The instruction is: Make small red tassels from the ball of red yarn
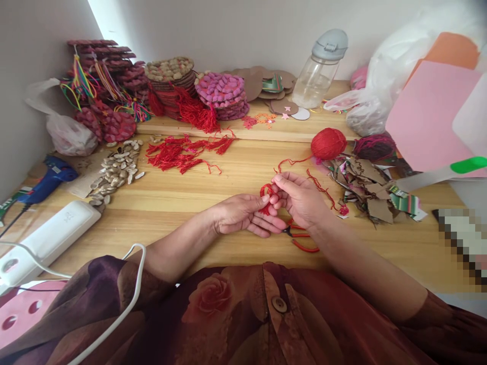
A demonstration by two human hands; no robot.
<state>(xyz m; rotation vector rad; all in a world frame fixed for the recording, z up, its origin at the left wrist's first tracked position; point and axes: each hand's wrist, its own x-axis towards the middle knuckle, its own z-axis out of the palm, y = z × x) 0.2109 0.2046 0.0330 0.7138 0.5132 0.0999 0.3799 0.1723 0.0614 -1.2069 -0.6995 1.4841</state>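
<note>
A small looped bundle of red yarn (pixel 267 191) is held up over the middle of the table. My left hand (pixel 243 213) pinches it between thumb and fingers, its lower fingers stretched out. Against the bundle's right side, the fingertips of my right hand (pixel 299 197) are pressed together on the yarn. Below my right hand lies a pair of red-handled pliers or cutters (pixel 302 235), partly hidden by it. A red yarn ball (pixel 328 143) sits beyond my right hand, with a strand trailing toward the hands. Several red tassels (pixel 178 153) lie on the table farther back.
Left are pale shells (pixel 117 170), a blue glue gun (pixel 51 177) and a white power strip (pixel 57 241) with its cable. Stacked decorated discs (pixel 221 94) and a water bottle (pixel 315 76) stand behind. Cardboard scraps (pixel 367 185) and a green-tipped tool (pixel 467 165) are right.
</note>
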